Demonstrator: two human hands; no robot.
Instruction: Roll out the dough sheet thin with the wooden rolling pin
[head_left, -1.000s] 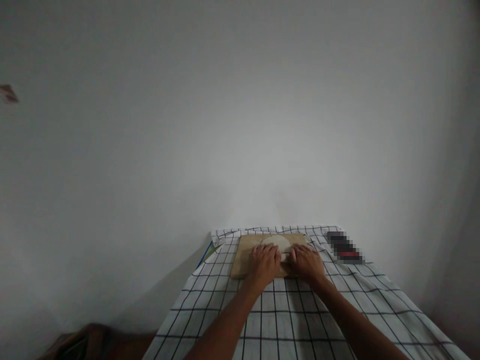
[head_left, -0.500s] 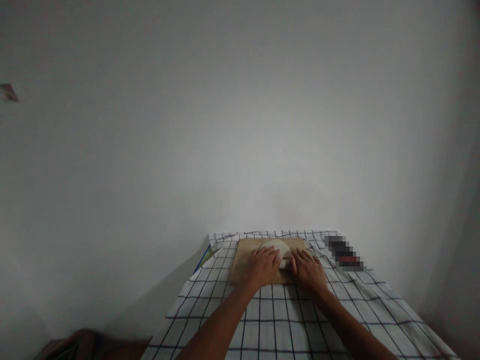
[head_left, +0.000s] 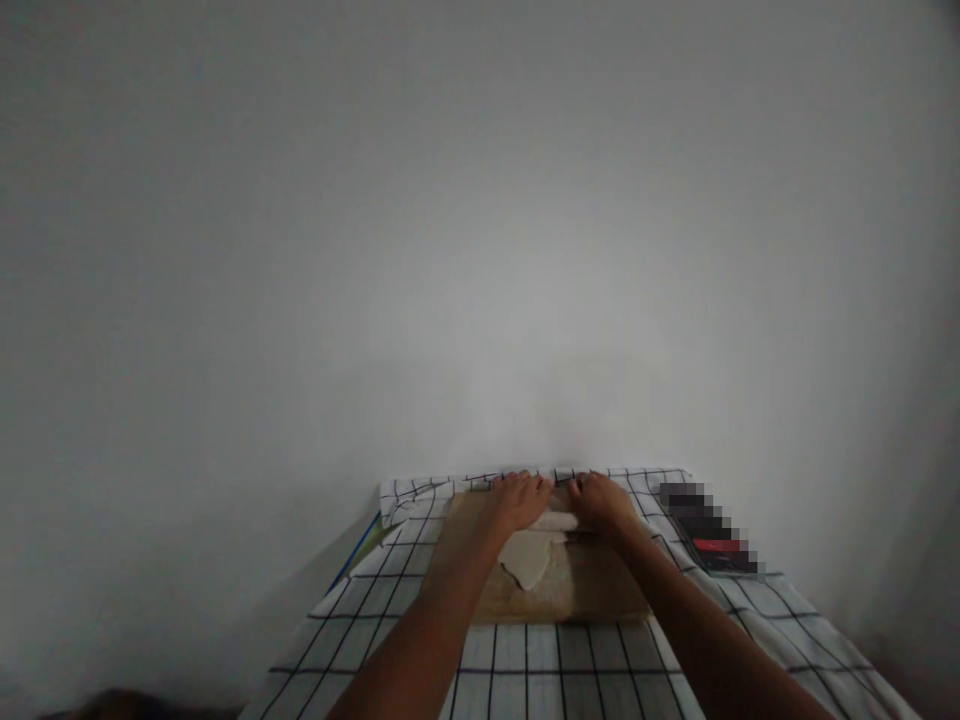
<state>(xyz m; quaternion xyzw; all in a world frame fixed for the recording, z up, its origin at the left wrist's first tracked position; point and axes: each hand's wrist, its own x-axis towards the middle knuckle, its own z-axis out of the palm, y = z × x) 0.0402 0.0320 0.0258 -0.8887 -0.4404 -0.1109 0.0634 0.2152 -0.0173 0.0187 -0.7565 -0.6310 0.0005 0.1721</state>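
A pale rod that looks like a rolling pin (head_left: 555,521) lies crosswise between my hands on a wooden board (head_left: 517,606). Its ends are hidden under my palms. On the near side of the rod a flattened piece of off-white dough (head_left: 527,560) rests on the board, narrowing to a point toward me. My left hand (head_left: 523,498) reaches over the rod near the board's far edge, palm down with fingers stretched forward. Beside it, my right hand (head_left: 602,500) presses down with its fingers loosely bent and not wrapped round anything visible.
A white cloth with dark grid lines (head_left: 517,660) covers the table under the board. At the right edge sits a blurred dark and red object (head_left: 712,535). A pale wall (head_left: 480,250) rises just beyond the table's far edge.
Both hands have moved forward to the board's far edge, with the rod between them. The dough that showed beyond the rod now shows on its near side. The view has shifted slightly.
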